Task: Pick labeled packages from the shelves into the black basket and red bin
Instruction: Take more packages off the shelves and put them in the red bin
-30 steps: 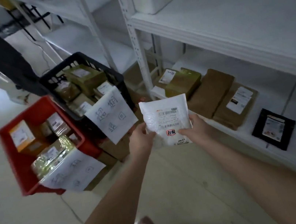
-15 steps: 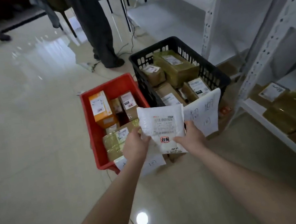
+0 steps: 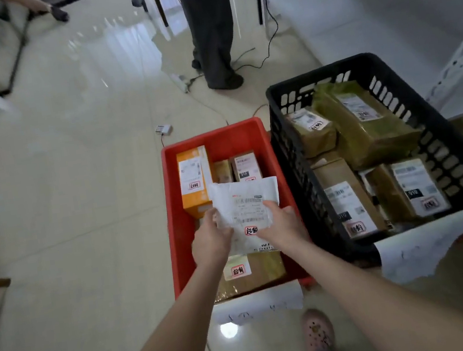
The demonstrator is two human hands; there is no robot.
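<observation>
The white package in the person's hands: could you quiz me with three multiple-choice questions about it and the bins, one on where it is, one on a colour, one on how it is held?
1. Over what does the white package hang?
A. the red bin
B. the black basket
C. the bare floor

2. What colour is the tall box standing at the bin's far left?
A. blue
B. orange
C. green

3. How is the white package held?
A. by the left hand alone
B. it lies loose in the bin
C. by both hands

Answers:
1. A: it hangs within the outline of the red bin, left of the black basket.
2. B: the box is orange with a white label.
3. C: the left hand and right hand each grip a lower side.
</observation>
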